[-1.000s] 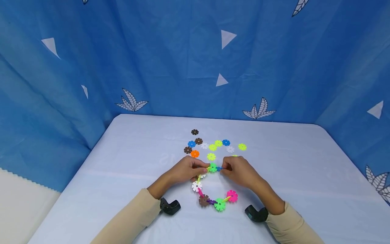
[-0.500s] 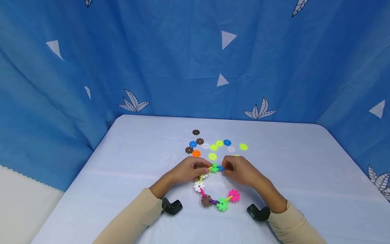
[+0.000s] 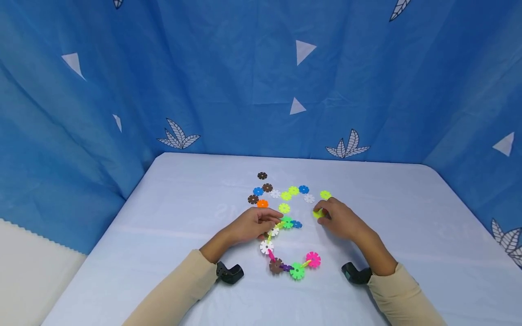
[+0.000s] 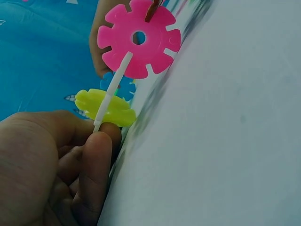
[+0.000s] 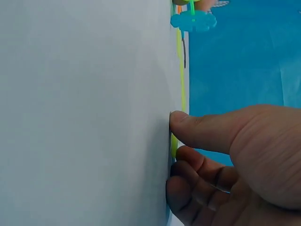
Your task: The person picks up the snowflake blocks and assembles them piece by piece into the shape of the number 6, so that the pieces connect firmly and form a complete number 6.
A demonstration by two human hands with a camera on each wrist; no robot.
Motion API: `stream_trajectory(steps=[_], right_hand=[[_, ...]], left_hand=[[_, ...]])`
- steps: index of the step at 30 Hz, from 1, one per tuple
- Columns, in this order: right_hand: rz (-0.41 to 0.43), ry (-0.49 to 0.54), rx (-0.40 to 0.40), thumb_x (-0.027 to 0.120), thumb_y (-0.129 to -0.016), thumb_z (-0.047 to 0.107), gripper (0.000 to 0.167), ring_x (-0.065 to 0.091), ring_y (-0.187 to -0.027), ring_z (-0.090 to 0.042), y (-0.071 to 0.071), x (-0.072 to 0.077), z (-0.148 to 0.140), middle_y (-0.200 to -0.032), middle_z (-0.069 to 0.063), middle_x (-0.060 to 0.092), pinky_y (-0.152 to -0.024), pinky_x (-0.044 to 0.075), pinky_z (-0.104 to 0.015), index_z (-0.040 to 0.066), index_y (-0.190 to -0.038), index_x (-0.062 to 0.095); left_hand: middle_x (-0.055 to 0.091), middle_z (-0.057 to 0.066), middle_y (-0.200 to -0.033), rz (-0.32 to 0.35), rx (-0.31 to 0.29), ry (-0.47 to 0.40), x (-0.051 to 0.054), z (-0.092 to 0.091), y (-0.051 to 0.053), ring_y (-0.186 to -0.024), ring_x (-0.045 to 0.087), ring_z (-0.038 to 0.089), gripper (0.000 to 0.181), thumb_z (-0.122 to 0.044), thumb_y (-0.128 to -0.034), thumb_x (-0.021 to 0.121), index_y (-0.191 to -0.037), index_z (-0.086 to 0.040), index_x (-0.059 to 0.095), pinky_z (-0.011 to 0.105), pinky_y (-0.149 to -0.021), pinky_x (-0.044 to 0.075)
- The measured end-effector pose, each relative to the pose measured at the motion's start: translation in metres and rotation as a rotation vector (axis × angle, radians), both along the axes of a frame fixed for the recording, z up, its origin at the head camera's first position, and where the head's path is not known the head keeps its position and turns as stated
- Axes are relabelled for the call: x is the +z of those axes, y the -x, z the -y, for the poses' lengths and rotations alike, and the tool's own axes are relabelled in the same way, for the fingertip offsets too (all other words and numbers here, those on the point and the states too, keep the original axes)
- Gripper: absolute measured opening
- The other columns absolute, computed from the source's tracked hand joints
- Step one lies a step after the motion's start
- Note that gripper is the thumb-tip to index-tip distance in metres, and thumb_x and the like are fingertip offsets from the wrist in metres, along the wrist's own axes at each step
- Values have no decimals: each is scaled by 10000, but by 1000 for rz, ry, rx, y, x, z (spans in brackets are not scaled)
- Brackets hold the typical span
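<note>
A curved chain of notched interlocking discs lies on the white table, ending near me in a pink disc [image 3: 313, 260]. My left hand [image 3: 253, 223] pinches the chain near its far end. In the left wrist view, thumb and finger hold a white disc [image 4: 113, 87], seen edge-on, slotted into a pink disc [image 4: 138, 37]. Beyond those fingers the chain ends in a green disc [image 3: 287, 222] and a blue disc [image 3: 297, 224]. To the right, my right hand [image 3: 340, 219] has its thumb and curled fingers around a yellow-green disc [image 3: 318, 214] at the table.
Several loose discs lie behind the hands, among them an orange disc [image 3: 263, 203], a white disc [image 3: 309, 198] and a dark brown disc [image 3: 262, 175]. The white table [image 3: 195, 190] meets a blue curtain [image 3: 244, 127] at the back.
My right hand has let go of the blue disc at the chain's end and moved right to the yellow-green disc. The left hand stays on the chain.
</note>
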State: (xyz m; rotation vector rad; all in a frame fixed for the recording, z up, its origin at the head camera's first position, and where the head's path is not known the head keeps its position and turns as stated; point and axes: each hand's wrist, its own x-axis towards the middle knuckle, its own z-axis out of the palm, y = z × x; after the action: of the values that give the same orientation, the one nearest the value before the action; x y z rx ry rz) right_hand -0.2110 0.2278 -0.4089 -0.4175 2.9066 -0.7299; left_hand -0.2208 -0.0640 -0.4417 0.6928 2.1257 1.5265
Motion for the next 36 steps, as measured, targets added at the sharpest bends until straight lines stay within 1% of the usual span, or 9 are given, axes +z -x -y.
stream_trajectory(steps=[4, 8, 11, 16, 20, 24, 31, 36], right_hand=[[33, 46, -6, 735, -908, 17, 200, 541, -933, -244, 2, -1, -7, -1015, -93, 526, -816, 527, -395, 112, -1079, 697], [38, 73, -10, 728, -909, 3, 189, 555, -959, -261, 2, -2, -12, -1050, -99, 536, -831, 529, -415, 118, -1057, 701], [52, 82, -38, 749, -899, 24, 211, 555, -961, -268, 3, -2, -13, -1026, -88, 563, -827, 533, -413, 99, -1086, 684], [82, 68, -100, 779, -889, 71, 308, 552, -976, -270, 4, 1, -11, -1023, -88, 592, -846, 539, -414, 42, -1167, 648], [92, 61, -119, 784, -888, 79, 312, 545, -961, -265, 4, 1, -11, -997, -88, 585, -826, 534, -391, 21, -1159, 641], [84, 60, -119, 790, -880, 73, 315, 538, -924, -258, 5, 1, -11, -949, -81, 570, -787, 520, -365, 18, -1143, 627], [84, 62, -101, 791, -876, 60, 321, 541, -912, -247, 7, -2, -9, -953, -86, 553, -793, 538, -365, 19, -1140, 612], [74, 74, -81, 790, -876, 56, 319, 533, -902, -243, 7, -3, -9, -926, -73, 553, -770, 524, -351, 36, -1130, 597]], left_hand=[[708, 20, -1149, -8, -4, 2, -2, 0, 0, -694, 579, 162, 273, -83, -1033, 576, -1285, -100, 679, 285, -614, 532], [707, 21, -1138, -16, -8, 2, -2, -1, 0, -669, 573, 167, 269, -85, -1032, 579, -1280, -101, 682, 285, -605, 526], [708, 22, -1126, -23, -12, 3, -3, -2, 1, -657, 570, 171, 263, -87, -1030, 586, -1273, -98, 686, 286, -601, 527], [710, 9, -1121, -27, -8, 7, -1, -3, 2, -676, 578, 163, 260, -92, -1030, 591, -1270, -107, 689, 290, -609, 536], [710, 7, -1124, -20, -11, 6, 1, -3, 3, -680, 578, 160, 264, -85, -1027, 594, -1273, -107, 687, 292, -614, 539], [709, 10, -1130, -18, -15, 8, 1, -2, 3, -685, 578, 158, 267, -80, -1028, 589, -1276, -103, 684, 293, -618, 541], [707, 8, -1144, -14, -10, 18, 0, 0, 2, -697, 581, 161, 271, -88, -1033, 584, -1285, -109, 681, 296, -623, 540], [707, 2, -1139, -12, -4, 21, -1, 1, 2, -704, 583, 158, 269, -92, -1034, 585, -1284, -112, 681, 295, -623, 542]])
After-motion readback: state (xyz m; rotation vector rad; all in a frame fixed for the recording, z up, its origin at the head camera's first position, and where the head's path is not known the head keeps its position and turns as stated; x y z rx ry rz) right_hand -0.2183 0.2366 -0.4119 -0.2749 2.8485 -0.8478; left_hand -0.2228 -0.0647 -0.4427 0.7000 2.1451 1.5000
